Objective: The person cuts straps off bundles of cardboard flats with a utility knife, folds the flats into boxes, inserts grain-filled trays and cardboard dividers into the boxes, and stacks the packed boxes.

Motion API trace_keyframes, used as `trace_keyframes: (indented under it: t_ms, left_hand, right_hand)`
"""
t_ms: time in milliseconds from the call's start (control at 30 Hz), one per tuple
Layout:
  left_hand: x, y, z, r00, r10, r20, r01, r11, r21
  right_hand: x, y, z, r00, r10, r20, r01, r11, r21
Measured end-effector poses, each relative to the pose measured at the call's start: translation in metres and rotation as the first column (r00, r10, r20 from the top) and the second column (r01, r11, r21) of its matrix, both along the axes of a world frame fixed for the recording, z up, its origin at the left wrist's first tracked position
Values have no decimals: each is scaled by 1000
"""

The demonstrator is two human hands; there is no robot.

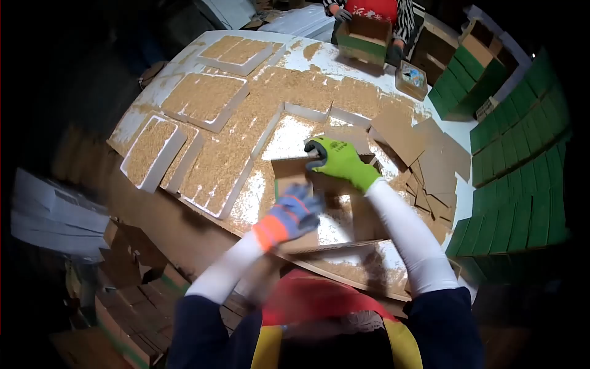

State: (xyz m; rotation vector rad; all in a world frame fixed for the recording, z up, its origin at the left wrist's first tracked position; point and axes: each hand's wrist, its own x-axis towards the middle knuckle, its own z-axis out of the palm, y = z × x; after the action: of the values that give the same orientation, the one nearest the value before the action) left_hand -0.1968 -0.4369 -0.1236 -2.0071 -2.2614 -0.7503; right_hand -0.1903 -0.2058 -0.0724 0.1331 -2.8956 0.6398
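An open cardboard box (289, 171) stands in front of me on the table, with brown dividers or flaps inside. My right hand (338, 161), in a lime-green glove with dark fingertips, is over its far side. Those fingers are curled together, and a small pale bit shows between them; what it is I cannot make out. My left hand (294, 212), in a blue and orange glove, is over the near left part of the box. Motion blur hides how its fingers lie. Flat cardboard pieces (399, 135) lie right of the box.
Tan crumbly material covers much of the white table (460, 212), with white-edged blocks (206, 98) of it at left. Green boxes (516, 215) are stacked at right. Across the table a person holds a green-and-brown box (364, 46) beside a small container (412, 80). Cartons (138, 307) stand lower left.
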Motion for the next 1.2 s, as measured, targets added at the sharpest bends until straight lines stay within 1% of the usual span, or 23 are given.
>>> trace_keyframes:
  t_ms: [33,100,167,233,300,367,400,433,467,500,567,600,633,733,767,833,867,933,1000,1033,1100,1167,1200]
  left_hand:
    - [-2,15,-20,989,-135,-64,100,919,-382]
    - [-8,18,-44,996,-80,30,85,965,-249]
    - [-13,14,-26,999,38,39,-34,996,-79]
    - [-7,13,-18,986,148,82,-153,986,59]
    - [-8,19,-12,966,143,216,-154,988,32]
    - [-12,13,0,909,111,402,-103,994,-42]
    - [-23,7,3,466,27,884,-46,999,-7]
    - [-33,-3,7,-170,-66,983,-50,997,58]
    - [-39,-11,7,-340,-165,926,-5,985,173]
    - [-38,-7,12,153,28,988,52,998,-36]
    - [-16,-5,10,932,140,334,-62,970,-235]
    - [-1,-4,-2,978,201,53,-186,958,-217]
    - [4,0,-22,977,210,36,-195,948,-252]
    - [10,6,-7,952,284,-112,-284,959,17]
    - [20,2,-9,951,292,-98,-292,956,12]
    - [16,-4,-9,874,478,-87,-436,851,291]
    - [17,-8,-14,815,568,-119,-487,781,391]
    - [28,-11,-22,605,779,164,-794,574,199]
    - [12,-5,-57,263,865,428,-866,408,-291]
    - [15,-9,-48,277,858,432,-847,431,-311]
    - [8,-9,-23,252,865,434,-592,492,-638]
    - [17,-7,4,354,825,440,-551,564,-614]
    - [25,-9,25,557,684,471,-630,717,-298]
  right_hand:
    - [9,3,6,967,118,-227,-158,973,-166]
    - [59,26,49,979,-146,-142,69,894,-443]
    - [124,44,88,969,-244,42,248,959,-134]
    - [164,14,86,934,15,358,-63,991,121]
    - [172,-32,85,795,76,601,-402,809,429]
    - [159,-17,32,956,251,149,-267,959,94]
    - [140,-5,8,899,288,330,-220,948,-229]
    - [118,0,-4,791,395,467,-118,848,-517]
    - [112,1,-8,712,336,617,35,861,-508]
    - [102,1,-8,611,272,743,184,864,-468]
    - [102,9,-24,742,281,608,79,865,-496]
    - [97,10,-13,917,268,294,-128,898,-420]
    - [84,17,3,957,280,-80,-292,921,-258]
    - [56,56,24,962,-3,-271,-155,815,-558]
    - [52,63,1,960,-87,-266,33,979,-201]
    - [45,63,-38,925,-146,351,372,539,-756]
    - [64,33,-35,965,-228,127,251,944,-214]
    - [117,-7,-46,986,-159,-47,163,877,451]
    - [116,12,-60,836,-533,-130,515,844,-152]
    - [123,19,-61,760,-649,-38,633,752,-182]
    - [138,48,-15,348,-217,912,726,678,-116]
    - [160,48,-2,539,8,842,694,562,-449]
    - [172,48,5,616,123,778,658,462,-594]
